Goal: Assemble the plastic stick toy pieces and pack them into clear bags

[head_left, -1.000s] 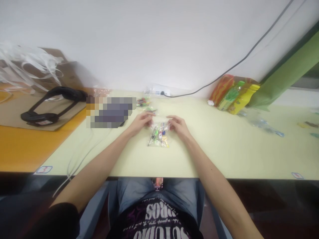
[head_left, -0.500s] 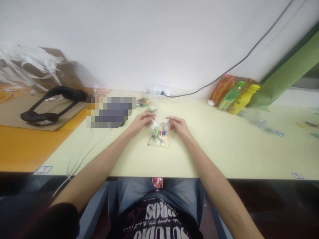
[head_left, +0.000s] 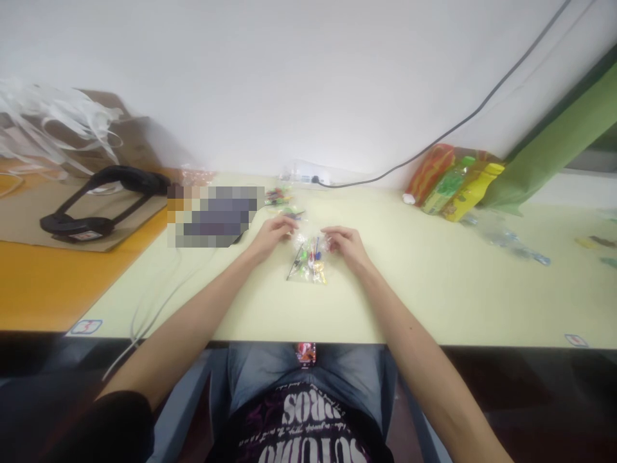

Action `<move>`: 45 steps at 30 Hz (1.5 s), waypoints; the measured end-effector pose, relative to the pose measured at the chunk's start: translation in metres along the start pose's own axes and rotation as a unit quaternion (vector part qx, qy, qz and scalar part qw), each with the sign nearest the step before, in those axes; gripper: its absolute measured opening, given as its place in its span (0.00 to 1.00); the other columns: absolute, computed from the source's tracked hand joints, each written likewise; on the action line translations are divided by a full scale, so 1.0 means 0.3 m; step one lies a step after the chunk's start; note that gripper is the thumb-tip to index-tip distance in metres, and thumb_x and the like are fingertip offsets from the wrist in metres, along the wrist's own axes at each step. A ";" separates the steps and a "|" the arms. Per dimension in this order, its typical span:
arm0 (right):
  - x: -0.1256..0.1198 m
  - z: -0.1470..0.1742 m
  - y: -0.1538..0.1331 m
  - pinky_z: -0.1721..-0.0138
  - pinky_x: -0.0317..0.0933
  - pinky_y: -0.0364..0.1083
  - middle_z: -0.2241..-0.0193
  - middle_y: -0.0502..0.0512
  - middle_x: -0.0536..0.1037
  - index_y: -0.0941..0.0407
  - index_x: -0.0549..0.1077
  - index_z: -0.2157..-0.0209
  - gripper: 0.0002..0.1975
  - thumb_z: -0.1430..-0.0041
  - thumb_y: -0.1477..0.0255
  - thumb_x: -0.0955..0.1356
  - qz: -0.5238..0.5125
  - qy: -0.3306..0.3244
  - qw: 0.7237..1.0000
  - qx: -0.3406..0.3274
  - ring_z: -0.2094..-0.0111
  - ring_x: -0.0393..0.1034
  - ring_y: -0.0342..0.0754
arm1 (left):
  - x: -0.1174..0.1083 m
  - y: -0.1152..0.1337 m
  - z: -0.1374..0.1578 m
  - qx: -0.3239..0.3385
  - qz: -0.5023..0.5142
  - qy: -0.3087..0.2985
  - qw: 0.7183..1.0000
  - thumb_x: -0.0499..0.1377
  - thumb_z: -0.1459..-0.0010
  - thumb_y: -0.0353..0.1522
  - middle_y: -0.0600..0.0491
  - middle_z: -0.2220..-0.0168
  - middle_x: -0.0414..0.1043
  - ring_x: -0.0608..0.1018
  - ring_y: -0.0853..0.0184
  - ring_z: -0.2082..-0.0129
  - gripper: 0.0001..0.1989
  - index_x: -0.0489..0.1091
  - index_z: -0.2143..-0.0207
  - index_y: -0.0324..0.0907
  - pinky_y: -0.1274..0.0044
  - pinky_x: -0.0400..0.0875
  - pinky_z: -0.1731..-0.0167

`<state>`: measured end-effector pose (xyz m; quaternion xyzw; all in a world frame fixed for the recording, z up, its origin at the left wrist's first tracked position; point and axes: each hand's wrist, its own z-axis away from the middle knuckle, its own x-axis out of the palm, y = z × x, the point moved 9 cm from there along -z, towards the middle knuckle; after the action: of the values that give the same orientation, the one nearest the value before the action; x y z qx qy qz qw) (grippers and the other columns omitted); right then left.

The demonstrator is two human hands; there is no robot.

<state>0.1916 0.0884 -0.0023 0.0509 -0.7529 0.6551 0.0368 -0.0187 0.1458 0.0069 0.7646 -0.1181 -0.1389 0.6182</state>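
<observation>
A clear plastic bag (head_left: 307, 265) lies on the pale table (head_left: 434, 283) in front of me. Small coloured pieces show through it: green, blue, red, white and yellow, along with thin dark sticks. My left hand (head_left: 274, 235) pinches the bag's upper left corner with bent fingers. At the upper right corner, my right hand (head_left: 348, 244) grips the plastic between thumb and fingers. The exact contact of the fingertips is partly hidden by glare and blur.
Small colourful pieces (head_left: 278, 197) lie beyond my left hand, beside a blurred-out dark item (head_left: 219, 215). A green bottle (head_left: 448, 186) and a yellow pack (head_left: 473, 193) stand back right. Far left is a black frame-like device (head_left: 103, 199); a phone (head_left: 305, 354) rests on my lap.
My left fingertips have shifted very slightly left at the bag's top. Otherwise the hands and bag stay in place.
</observation>
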 end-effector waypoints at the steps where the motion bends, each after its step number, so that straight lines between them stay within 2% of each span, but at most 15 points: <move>1: 0.001 0.001 -0.002 0.75 0.61 0.43 0.74 0.51 0.78 0.56 0.83 0.65 0.13 0.51 0.68 0.69 0.004 0.001 1.000 0.000 0.77 0.69 0.42 | 0.002 0.004 0.001 0.001 -0.001 0.000 1.000 0.65 0.46 0.37 0.51 0.62 0.74 0.75 0.66 0.62 0.08 0.78 0.67 0.42 0.77 0.70 0.65; 5: 0.003 0.007 -0.012 0.75 0.61 0.43 0.76 0.51 0.77 0.56 0.82 0.67 0.12 0.51 0.68 0.69 0.016 0.006 1.000 -0.001 0.77 0.69 0.43 | 0.007 0.018 0.007 0.006 -0.002 -0.005 1.000 0.64 0.46 0.36 0.51 0.57 0.74 0.75 0.65 0.58 0.06 0.75 0.70 0.42 0.78 0.70 0.64; 14: 0.008 0.028 -0.056 0.76 0.60 0.44 0.79 0.51 0.76 0.57 0.82 0.70 0.12 0.53 0.70 0.67 0.043 0.018 0.999 -0.010 0.79 0.67 0.44 | 0.011 0.023 0.012 0.019 0.005 -0.018 1.000 0.62 0.47 0.32 0.51 0.59 0.73 0.74 0.65 0.59 0.05 0.76 0.73 0.41 0.76 0.71 0.62; 20: 0.012 0.030 -0.067 0.76 0.60 0.44 0.80 0.51 0.76 0.56 0.82 0.72 0.11 0.53 0.69 0.67 0.053 0.016 0.998 -0.017 0.79 0.67 0.44 | 0.026 0.052 0.015 0.029 0.020 -0.041 0.999 0.61 0.51 0.32 0.45 0.53 0.74 0.74 0.57 0.52 0.07 0.77 0.76 0.39 0.71 0.73 0.58; 23: 0.015 0.030 -0.067 0.75 0.61 0.44 0.80 0.52 0.76 0.56 0.81 0.71 0.11 0.53 0.69 0.67 0.052 0.012 0.998 -0.020 0.79 0.68 0.44 | 0.034 0.065 0.020 0.026 0.050 -0.042 0.998 0.60 0.45 0.37 0.45 0.52 0.74 0.76 0.59 0.53 0.11 0.78 0.65 0.41 0.71 0.74 0.59; 25: 0.015 0.030 -0.065 0.75 0.62 0.45 0.79 0.52 0.77 0.56 0.81 0.71 0.11 0.52 0.69 0.67 0.050 0.011 0.998 -0.021 0.79 0.68 0.44 | 0.032 0.058 0.020 0.014 0.048 -0.026 0.998 0.59 0.39 0.43 0.47 0.54 0.75 0.78 0.64 0.59 0.16 0.75 0.54 0.45 0.73 0.74 0.62; 27: 0.014 0.028 -0.061 0.75 0.62 0.45 0.77 0.53 0.78 0.56 0.81 0.71 0.11 0.52 0.69 0.67 0.046 0.010 0.999 -0.023 0.78 0.68 0.44 | 0.034 0.044 0.020 -0.002 0.016 -0.015 1.000 0.57 0.36 0.49 0.49 0.62 0.75 0.77 0.68 0.67 0.20 0.72 0.50 0.46 0.76 0.72 0.68; 30: 0.008 0.023 -0.055 0.74 0.63 0.45 0.74 0.54 0.79 0.56 0.80 0.71 0.11 0.51 0.69 0.66 0.036 0.010 0.999 -0.024 0.77 0.69 0.44 | 0.054 0.025 0.021 -0.015 -0.042 -0.035 0.998 0.62 0.40 0.52 0.53 0.73 0.71 0.72 0.70 0.76 0.23 0.75 0.58 0.41 0.78 0.66 0.76; 34: 0.005 0.022 -0.054 0.74 0.64 0.44 0.72 0.56 0.79 0.56 0.77 0.73 0.12 0.46 0.64 0.66 0.029 0.007 0.999 -0.021 0.75 0.71 0.45 | 0.081 0.022 0.032 -0.011 -0.083 -0.069 0.994 0.69 0.46 0.47 0.53 0.74 0.71 0.72 0.70 0.75 0.19 0.77 0.67 0.38 0.78 0.65 0.75; 37: 0.005 0.027 -0.062 0.76 0.62 0.43 0.74 0.55 0.78 0.56 0.74 0.74 0.15 0.46 0.59 0.71 0.041 0.020 0.999 -0.021 0.76 0.70 0.44 | 0.088 0.033 0.040 0.003 -0.093 -0.074 0.993 0.69 0.45 0.46 0.52 0.73 0.73 0.73 0.68 0.73 0.18 0.77 0.67 0.39 0.78 0.66 0.73; 41: 0.001 0.032 -0.065 0.79 0.59 0.42 0.80 0.49 0.74 0.54 0.68 0.73 0.19 0.52 0.57 0.76 0.058 0.044 0.997 -0.025 0.80 0.65 0.42 | 0.090 0.042 0.042 0.019 -0.098 -0.076 0.992 0.68 0.45 0.46 0.52 0.72 0.74 0.74 0.67 0.72 0.19 0.77 0.66 0.39 0.77 0.67 0.72; 45: -0.001 0.028 -0.059 0.79 0.59 0.41 0.76 0.45 0.74 0.52 0.66 0.65 0.24 0.55 0.58 0.78 0.051 0.048 0.997 -0.029 0.79 0.68 0.42 | 0.091 0.046 0.041 0.031 -0.101 -0.077 0.991 0.68 0.45 0.47 0.52 0.72 0.73 0.73 0.68 0.73 0.19 0.77 0.66 0.39 0.77 0.67 0.72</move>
<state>0.1943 0.0777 0.0137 -0.0201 -0.7704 0.6360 0.0410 0.0024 0.1220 0.0163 0.7786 -0.0917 -0.2549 0.5660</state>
